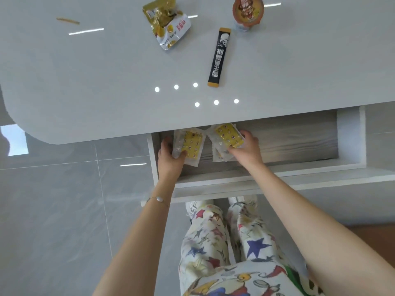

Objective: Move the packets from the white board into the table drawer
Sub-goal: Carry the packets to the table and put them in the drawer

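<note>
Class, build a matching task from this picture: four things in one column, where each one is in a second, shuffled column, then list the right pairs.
Column A
1 black stick sachet
2 lidded cup
3 gold snack bag
4 yellow packets

Column B
a held by the left hand and right hand in the open drawer
b tabletop, right of the sachet
c tabletop, left of the sachet
d tabletop, between bag and cup

Pairs: 1-d, 2-b, 3-c, 4-a
</note>
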`<state>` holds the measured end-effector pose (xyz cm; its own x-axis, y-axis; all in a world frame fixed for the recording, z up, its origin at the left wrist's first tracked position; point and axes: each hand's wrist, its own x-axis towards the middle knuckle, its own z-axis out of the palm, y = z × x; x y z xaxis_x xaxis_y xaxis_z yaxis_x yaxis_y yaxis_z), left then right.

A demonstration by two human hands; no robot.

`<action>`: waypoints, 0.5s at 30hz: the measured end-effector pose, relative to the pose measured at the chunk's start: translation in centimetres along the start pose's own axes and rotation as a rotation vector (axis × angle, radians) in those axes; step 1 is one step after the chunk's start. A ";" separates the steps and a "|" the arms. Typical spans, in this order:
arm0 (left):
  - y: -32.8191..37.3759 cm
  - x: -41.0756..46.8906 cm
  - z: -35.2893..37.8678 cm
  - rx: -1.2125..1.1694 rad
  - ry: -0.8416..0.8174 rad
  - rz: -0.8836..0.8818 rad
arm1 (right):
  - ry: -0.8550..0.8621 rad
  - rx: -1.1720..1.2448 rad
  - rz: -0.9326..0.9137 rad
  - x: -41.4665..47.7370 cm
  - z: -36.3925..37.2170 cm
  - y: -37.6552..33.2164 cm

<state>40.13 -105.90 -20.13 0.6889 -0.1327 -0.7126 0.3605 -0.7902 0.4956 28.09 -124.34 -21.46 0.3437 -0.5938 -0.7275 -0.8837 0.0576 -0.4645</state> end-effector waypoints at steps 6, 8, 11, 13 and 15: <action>5.0 -10.3 -5.8 0.346 0.113 0.338 | 0.077 -0.557 -0.424 -9.8 -6.1 -5.9; 6.7 -14.1 -8.5 0.496 0.170 0.431 | 0.082 -0.652 -0.546 -13.5 -8.6 -8.7; 9.1 -19.5 -13.1 0.563 0.224 0.439 | 0.087 -0.786 -0.674 -19.3 -11.8 -13.2; 10.3 -23.0 -16.2 0.566 0.274 0.435 | 0.058 -0.848 -0.718 -22.9 -13.4 -16.2; 11.0 -26.3 -19.4 0.561 0.336 0.414 | 0.020 -0.906 -0.772 -26.4 -14.4 -19.0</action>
<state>38.13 -99.50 13.68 0.8842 -0.3658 -0.2907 -0.2789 -0.9124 0.2997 31.21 -121.31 13.88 0.8857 -0.2348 -0.4004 -0.3502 -0.9042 -0.2444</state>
